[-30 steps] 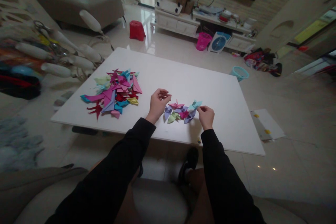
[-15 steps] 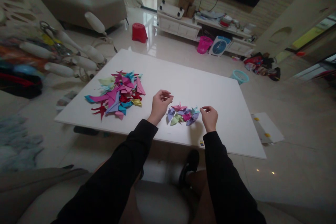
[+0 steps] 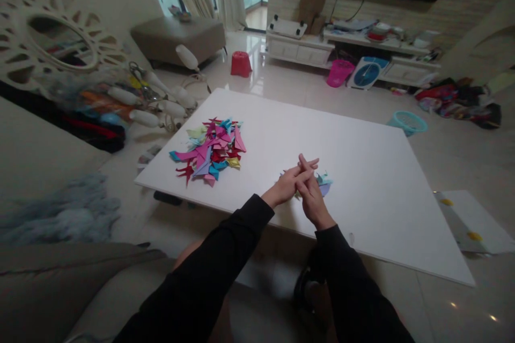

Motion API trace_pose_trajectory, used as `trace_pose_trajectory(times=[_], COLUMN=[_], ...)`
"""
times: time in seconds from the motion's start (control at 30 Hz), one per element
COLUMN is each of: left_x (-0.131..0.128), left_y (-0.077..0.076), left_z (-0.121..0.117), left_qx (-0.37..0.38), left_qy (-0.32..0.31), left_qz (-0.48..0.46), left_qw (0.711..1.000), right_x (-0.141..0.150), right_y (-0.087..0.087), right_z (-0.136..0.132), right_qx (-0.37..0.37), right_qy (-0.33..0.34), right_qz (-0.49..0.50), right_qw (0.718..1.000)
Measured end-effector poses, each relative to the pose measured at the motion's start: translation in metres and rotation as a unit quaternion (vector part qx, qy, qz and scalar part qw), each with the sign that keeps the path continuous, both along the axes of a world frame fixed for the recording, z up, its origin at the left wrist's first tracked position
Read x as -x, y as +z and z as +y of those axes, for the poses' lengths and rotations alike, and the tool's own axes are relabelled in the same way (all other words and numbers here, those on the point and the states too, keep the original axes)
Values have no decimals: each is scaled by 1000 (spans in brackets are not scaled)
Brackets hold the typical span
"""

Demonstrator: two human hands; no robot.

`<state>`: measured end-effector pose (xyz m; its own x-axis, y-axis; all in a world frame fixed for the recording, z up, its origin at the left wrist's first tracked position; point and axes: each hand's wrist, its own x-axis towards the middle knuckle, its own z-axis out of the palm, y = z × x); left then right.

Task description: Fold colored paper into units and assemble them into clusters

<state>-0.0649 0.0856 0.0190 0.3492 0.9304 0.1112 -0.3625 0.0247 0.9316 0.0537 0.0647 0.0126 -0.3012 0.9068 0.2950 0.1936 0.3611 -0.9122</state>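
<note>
My left hand (image 3: 286, 186) and my right hand (image 3: 314, 201) meet above the near middle of the white table (image 3: 374, 182). Their fingers are stretched out and cross over one another, and I see nothing held in either. Behind and below them lies a small group of folded paper cranes (image 3: 325, 187). Most of that group is hidden by the hands; light blue and purple parts show on the right. At the table's left is a larger heap of folded paper pieces (image 3: 209, 151) in pink, red, blue, purple, yellow and pale green.
A lamp with several white shades (image 3: 147, 118) stands close to the table's left edge. Beyond the far side are a red stool (image 3: 241, 64), a pink bin (image 3: 340, 73) and a light blue basket (image 3: 408, 122). A white board with yellow spots (image 3: 475, 222) is at the right.
My hands were apart on either side of the small crane group; they have come together with fingers crossed over it. The view has shifted left. The larger heap looks unchanged.
</note>
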Motion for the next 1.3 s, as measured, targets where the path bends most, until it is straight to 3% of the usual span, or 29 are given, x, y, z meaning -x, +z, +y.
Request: trace_pose_trajectory(times=[0.1, 0.2, 0.37, 0.5, 1.3], left_x=[2, 7, 10, 9, 9], left_y=[-2, -1, 4, 6, 0], left_z=[-3, -7, -11, -13, -11], left_qx=[8, -5, -35, -33, -40], left_qy=[-29, -37, -18, -13, -9], left_qz=[24, 108, 265, 327, 325], left_qw=[999, 993, 963, 944, 945], right_x=[5, 6, 7, 5, 9], right_y=[-7, -13, -20, -21, -18], right_z=[0, -1, -5, -7, -8], right_qx=[40, 70, 80, 90, 96], right_qy=[29, 43, 25, 26, 8], right_qz=[29, 48, 60, 55, 47], right_qw=[998, 995, 995, 994, 994])
